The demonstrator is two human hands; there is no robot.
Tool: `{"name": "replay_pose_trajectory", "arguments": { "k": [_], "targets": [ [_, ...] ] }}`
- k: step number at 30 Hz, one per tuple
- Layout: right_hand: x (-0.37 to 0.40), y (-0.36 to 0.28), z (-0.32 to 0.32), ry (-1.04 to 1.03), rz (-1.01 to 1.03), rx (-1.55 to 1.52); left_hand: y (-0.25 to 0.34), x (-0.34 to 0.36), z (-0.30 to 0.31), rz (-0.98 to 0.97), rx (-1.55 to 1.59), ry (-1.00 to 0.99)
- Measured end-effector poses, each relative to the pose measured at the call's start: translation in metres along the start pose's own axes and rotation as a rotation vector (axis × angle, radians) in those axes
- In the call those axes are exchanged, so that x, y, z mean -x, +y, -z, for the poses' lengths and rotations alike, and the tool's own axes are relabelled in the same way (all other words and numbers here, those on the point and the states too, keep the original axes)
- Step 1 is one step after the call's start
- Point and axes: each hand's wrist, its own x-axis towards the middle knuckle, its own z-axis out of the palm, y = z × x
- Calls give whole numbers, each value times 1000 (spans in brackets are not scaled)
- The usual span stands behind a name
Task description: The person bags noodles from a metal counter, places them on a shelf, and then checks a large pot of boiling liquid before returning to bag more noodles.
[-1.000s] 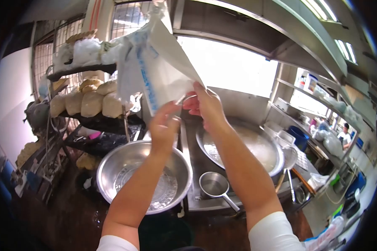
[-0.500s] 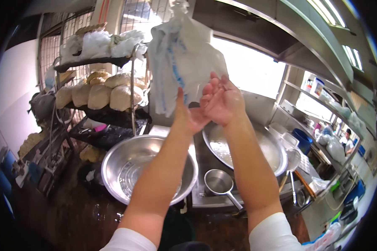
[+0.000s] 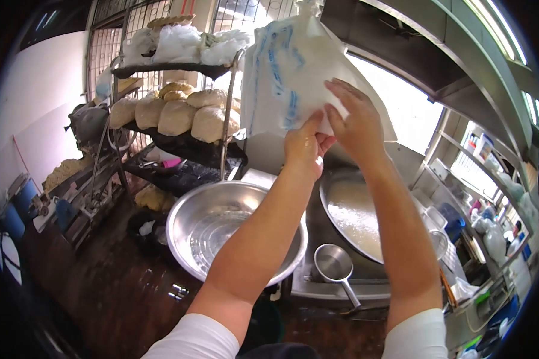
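A white cloth (image 3: 317, 66) with blue print hangs in front of me at head height. My left hand (image 3: 307, 148) is at its lower edge, thumb in front and fingers curled, closed on the cloth. Just right of it my right hand (image 3: 360, 122) lies against the cloth's front, fingers stretched and thumb apart. Below my arms are a wide steel basin (image 3: 188, 212) with a little clear water and, to the right, a large pan (image 3: 353, 206) of cloudy, shiny liquid, partly hidden by my right forearm. A small steel saucepan (image 3: 334, 263) sits in front of the pan.
On the left stands a rack with several bagged pale dough-like lumps (image 3: 176, 118) and white plastic bags (image 3: 176, 45) on top. A range hood (image 3: 461, 66) overhangs the right. Shelves with containers and bags (image 3: 491, 233) line the far right. The dark floor (image 3: 126, 281) looks wet.
My hands have gone from beside the cloth's lower right, palms turned up, onto its front. The left fingers have closed on it and the cloth has spread wider. The view has shifted left.
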Motion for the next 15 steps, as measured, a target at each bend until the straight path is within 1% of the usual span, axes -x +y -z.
{"name": "replay_pose_trajectory", "arguments": {
  "k": [1,3,4,6,7,8,9,10,11,13,14,15],
  "targets": [
    [-5,4,-3,-4,-3,-8,4,3,1,7,20,-82],
    [-14,2,-6,-244,-127,-92,14,7,1,-23,25,-81],
    [-15,1,-3,-312,-255,-162,21,8,2,-30,-9,-82],
    [-17,1,-7,-324,-230,-195,29,10,7,-40,-42,-76],
    [-19,2,-9,-328,-205,-221,32,11,9,-59,-161,-126],
    [-20,1,-12,-329,-205,-223,34,11,12,-77,-280,-177],
    [-21,0,-15,-277,-261,-288,36,10,15,-75,-279,-177],
    [-21,-1,-18,-224,-318,-352,38,9,18,-64,-298,-152],
    [-22,1,-21,-224,-320,-349,39,7,21,-55,-316,-127],
    [-24,4,-28,-113,-427,-486,40,6,25,-52,-327,-95],
    [-25,3,-27,-112,-426,-484,41,6,27,-51,-340,-61],
    [-27,3,-27,-59,-486,-537,42,6,29,-51,-340,-62]
  ]
}}
